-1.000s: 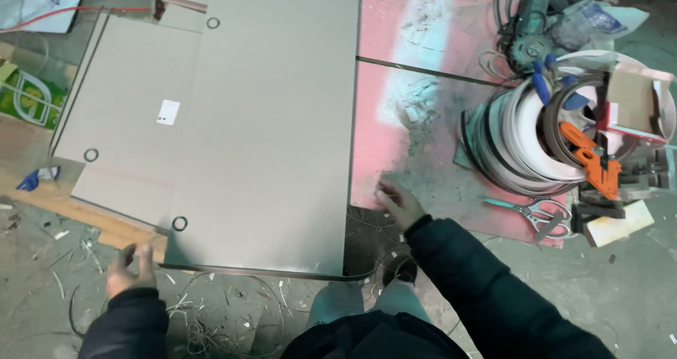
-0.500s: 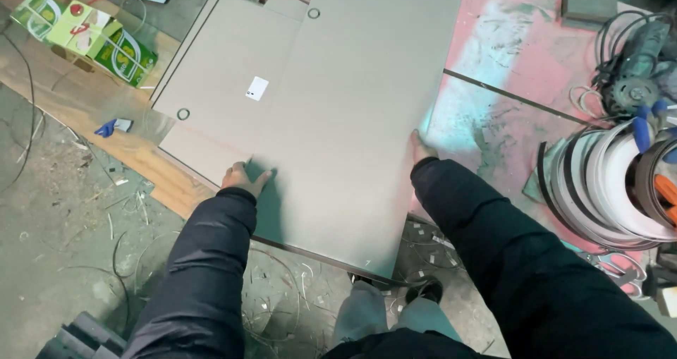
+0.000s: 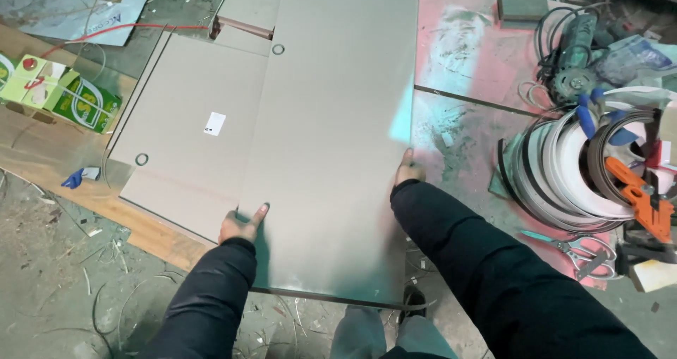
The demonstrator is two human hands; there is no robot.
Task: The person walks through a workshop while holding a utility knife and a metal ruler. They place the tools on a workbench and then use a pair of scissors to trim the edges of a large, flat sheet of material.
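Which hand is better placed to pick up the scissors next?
Right, probably. The right hand grips the tall grey panel's right edge, on the side where the teal-handled scissors lie; the left hand holds the opposite edge.

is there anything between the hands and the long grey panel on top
Nothing visible: the left hand grips the left edge of the long grey panel and the right hand its right edge, both in direct contact.
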